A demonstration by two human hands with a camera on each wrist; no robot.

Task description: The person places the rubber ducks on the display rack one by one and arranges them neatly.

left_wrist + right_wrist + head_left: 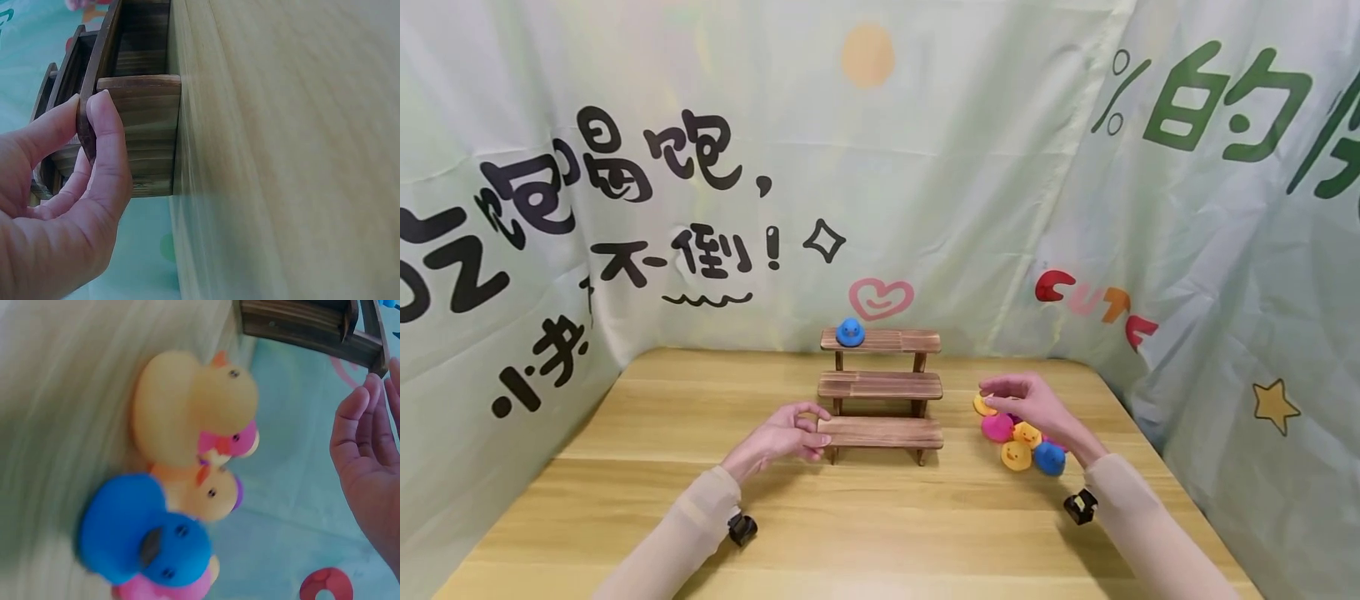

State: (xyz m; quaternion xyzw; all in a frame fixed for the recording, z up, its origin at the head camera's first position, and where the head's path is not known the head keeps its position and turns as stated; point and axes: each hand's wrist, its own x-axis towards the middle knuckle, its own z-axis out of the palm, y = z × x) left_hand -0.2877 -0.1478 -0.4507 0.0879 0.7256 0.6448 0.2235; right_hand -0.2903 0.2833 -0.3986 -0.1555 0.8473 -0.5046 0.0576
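Note:
A three-tier wooden display stand (880, 432) sits on the table. My left hand (786, 433) pinches the left end of its lowest board between thumb and fingers; the left wrist view shows this grip on the board edge (88, 128). A blue rubber duck (850, 332) rests at the left of the top tier. My right hand (1028, 402) hovers over a cluster of rubber ducks, its fingertips overlapping a yellow duck (983, 405) in the head view. Seen from the right wrist, that hand (372, 440) has loosely bent fingers with no duck visible between them.
Right of the stand, the cluster includes a magenta duck (997, 427), a front yellow duck (1017, 456), an orange-yellow duck (1027, 434) and a blue duck (1049, 458). Printed cloth (970, 208) hangs behind and beside the wooden table (880, 525).

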